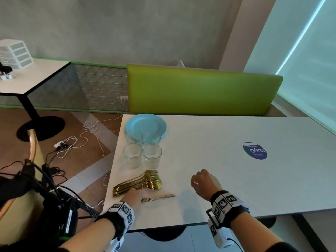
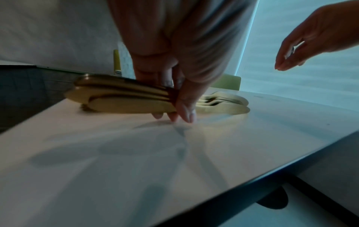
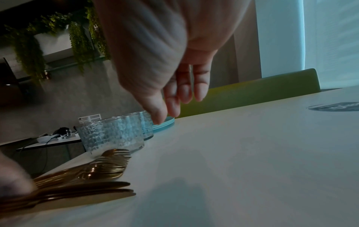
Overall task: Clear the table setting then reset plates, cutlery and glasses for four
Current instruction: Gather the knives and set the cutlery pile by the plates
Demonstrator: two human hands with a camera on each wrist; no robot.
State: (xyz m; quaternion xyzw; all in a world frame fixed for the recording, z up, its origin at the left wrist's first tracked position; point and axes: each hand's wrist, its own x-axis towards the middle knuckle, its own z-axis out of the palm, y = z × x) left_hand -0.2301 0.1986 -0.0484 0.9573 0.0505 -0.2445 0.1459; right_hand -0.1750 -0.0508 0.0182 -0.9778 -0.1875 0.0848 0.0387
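L hand pinches gold cutlery on table; R hand relaxed, holds nothing.

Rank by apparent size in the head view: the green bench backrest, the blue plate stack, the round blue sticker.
1. green bench backrest, clearly largest.
2. blue plate stack.
3. round blue sticker, smallest, though it lies nearer the camera than the plates.

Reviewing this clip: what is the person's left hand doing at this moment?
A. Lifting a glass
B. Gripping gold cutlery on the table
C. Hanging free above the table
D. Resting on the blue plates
B: the left hand has its fingers closed round the gold cutlery lying on the table.
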